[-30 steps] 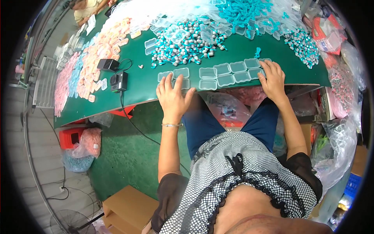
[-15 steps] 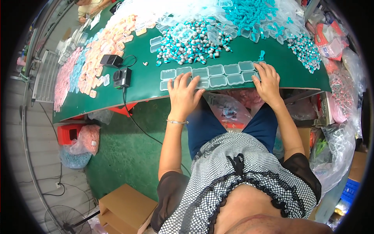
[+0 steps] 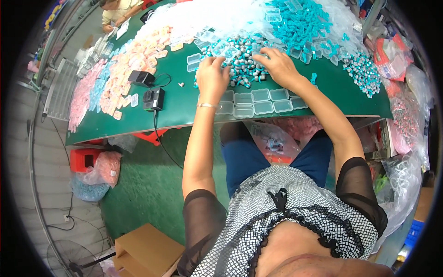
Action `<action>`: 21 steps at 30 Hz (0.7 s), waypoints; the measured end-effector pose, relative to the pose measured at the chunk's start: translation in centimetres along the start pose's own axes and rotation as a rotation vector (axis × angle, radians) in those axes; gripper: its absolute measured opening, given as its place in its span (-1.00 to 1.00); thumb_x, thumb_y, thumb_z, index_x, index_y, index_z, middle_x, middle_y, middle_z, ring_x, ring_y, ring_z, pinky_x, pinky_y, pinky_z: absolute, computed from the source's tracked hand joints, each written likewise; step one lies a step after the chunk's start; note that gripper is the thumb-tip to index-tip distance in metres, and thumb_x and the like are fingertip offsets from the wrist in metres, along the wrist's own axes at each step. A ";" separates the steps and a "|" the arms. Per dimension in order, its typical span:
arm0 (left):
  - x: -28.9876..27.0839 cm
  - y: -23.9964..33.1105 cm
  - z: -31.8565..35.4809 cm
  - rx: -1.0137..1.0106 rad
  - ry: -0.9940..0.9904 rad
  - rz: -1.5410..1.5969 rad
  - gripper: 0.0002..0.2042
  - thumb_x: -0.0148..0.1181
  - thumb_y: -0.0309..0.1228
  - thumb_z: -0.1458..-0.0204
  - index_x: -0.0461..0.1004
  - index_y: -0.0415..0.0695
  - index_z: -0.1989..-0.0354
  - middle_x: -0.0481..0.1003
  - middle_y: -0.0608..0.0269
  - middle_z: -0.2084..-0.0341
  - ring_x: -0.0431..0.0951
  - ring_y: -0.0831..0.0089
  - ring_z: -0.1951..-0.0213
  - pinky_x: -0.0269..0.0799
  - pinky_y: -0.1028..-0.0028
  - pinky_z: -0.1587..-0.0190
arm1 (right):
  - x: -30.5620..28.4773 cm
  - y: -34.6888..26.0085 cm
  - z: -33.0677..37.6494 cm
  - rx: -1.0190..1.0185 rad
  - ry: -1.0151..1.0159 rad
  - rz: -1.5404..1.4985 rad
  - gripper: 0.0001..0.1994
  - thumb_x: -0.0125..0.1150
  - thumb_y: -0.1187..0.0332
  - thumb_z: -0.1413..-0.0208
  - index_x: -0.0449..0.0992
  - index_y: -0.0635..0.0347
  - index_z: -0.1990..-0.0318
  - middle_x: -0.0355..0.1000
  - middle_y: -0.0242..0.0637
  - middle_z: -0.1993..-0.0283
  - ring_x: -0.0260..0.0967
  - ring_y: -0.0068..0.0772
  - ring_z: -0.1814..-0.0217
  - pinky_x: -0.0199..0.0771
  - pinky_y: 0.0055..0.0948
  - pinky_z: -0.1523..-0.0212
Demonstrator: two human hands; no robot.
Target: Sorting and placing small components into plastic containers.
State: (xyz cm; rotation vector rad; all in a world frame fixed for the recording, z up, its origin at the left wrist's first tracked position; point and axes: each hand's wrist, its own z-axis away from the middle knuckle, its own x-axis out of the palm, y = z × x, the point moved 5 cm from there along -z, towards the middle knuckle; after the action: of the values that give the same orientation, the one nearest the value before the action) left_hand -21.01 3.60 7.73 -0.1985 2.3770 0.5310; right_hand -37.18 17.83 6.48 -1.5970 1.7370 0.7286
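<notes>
Your left hand (image 3: 212, 76) and right hand (image 3: 279, 67) are resting on the pile of silver-and-teal pieces (image 3: 242, 64). Whether the fingers are grasping any, I cannot tell. The clear trays (image 3: 260, 101) are lying just beside your wrists.

Both hands (image 3: 213, 78) (image 3: 278, 67) on teal-and-silver pieces (image 3: 242, 69)

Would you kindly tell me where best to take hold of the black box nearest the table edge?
Probably pinch the black box across its two long sides, coming from above: it lies flat on the green table, and its cable leaves the near end.
</notes>
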 end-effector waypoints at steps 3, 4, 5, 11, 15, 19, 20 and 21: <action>1.5 -0.5 -1.9 -0.006 -0.046 -0.063 -0.78 0.34 -0.37 0.20 0.59 -0.07 0.31 0.49 0.17 0.36 0.49 0.18 0.22 0.40 0.21 0.21 | 0.7 -0.5 -1.3 -0.150 -0.045 0.147 -0.63 0.11 0.40 0.02 0.45 -0.11 -0.01 0.36 -0.28 -0.05 0.35 -0.22 -0.03 0.38 -0.23 0.10; 1.9 -0.9 -2.1 0.005 -0.072 -0.081 -0.81 0.34 -0.37 0.20 0.60 -0.07 0.35 0.49 0.17 0.37 0.49 0.18 0.23 0.40 0.21 0.21 | 0.8 -0.7 -1.6 -0.198 -0.068 0.156 -0.65 0.08 0.39 0.01 0.46 -0.11 0.01 0.35 -0.29 -0.04 0.35 -0.25 0.00 0.38 -0.24 0.12; 2.3 -0.7 -2.2 0.018 -0.102 -0.092 -0.83 0.34 -0.37 0.20 0.61 -0.07 0.38 0.49 0.16 0.38 0.50 0.18 0.23 0.40 0.21 0.21 | 0.7 -0.8 -1.6 -0.241 -0.097 0.168 -0.67 0.04 0.38 0.00 0.47 -0.12 0.03 0.35 -0.31 -0.03 0.35 -0.28 0.04 0.39 -0.26 0.15; 2.0 -0.5 -2.2 0.002 -0.071 -0.023 -0.91 0.28 -0.42 0.14 0.57 -0.12 0.45 0.49 0.14 0.37 0.51 0.14 0.26 0.44 0.22 0.24 | 1.4 0.4 -1.9 -0.355 -0.158 0.156 -0.71 0.08 0.38 0.02 0.47 -0.11 0.09 0.33 -0.34 -0.05 0.34 -0.29 0.09 0.39 -0.25 0.19; 0.9 0.3 -2.0 -0.058 -0.038 0.118 -0.92 0.24 -0.45 0.10 0.55 -0.16 0.42 0.48 0.11 0.35 0.53 0.10 0.33 0.46 0.20 0.29 | 1.1 1.5 -1.7 -0.431 -0.181 0.198 -0.74 0.10 0.38 0.06 0.44 -0.04 0.15 0.32 -0.35 -0.05 0.33 -0.30 0.05 0.40 -0.31 0.18; 0.0 2.4 -1.2 -0.030 -0.005 0.212 -0.93 0.24 -0.49 0.08 0.53 -0.18 0.40 0.48 0.11 0.34 0.53 0.12 0.39 0.47 0.25 0.34 | 0.1 1.7 -2.2 -0.478 -0.173 0.169 -0.79 0.11 0.39 0.09 0.43 0.01 0.22 0.37 -0.38 0.04 0.32 -0.35 0.08 0.34 -0.34 0.21; -0.2 3.2 -1.0 -0.027 -0.010 0.218 -0.93 0.24 -0.49 0.08 0.53 -0.18 0.40 0.48 0.11 0.34 0.53 0.12 0.39 0.47 0.25 0.34 | 0.0 2.2 -2.2 -0.461 -0.261 0.193 -0.79 0.13 0.40 0.10 0.43 0.02 0.24 0.39 -0.37 0.11 0.32 -0.36 0.09 0.34 -0.35 0.20; -0.2 4.3 -0.8 0.002 -0.018 0.280 -0.93 0.24 -0.52 0.08 0.52 -0.19 0.40 0.47 0.11 0.34 0.53 0.14 0.40 0.47 0.28 0.36 | -0.1 2.8 -2.1 -0.442 -0.351 0.217 -0.80 0.14 0.41 0.12 0.42 0.02 0.26 0.41 -0.37 0.18 0.32 -0.38 0.09 0.34 -0.36 0.20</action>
State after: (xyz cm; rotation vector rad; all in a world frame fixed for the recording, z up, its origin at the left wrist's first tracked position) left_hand -22.48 7.18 9.80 0.1416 2.4011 0.6571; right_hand -40.13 16.60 7.77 -1.4448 1.5695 1.4879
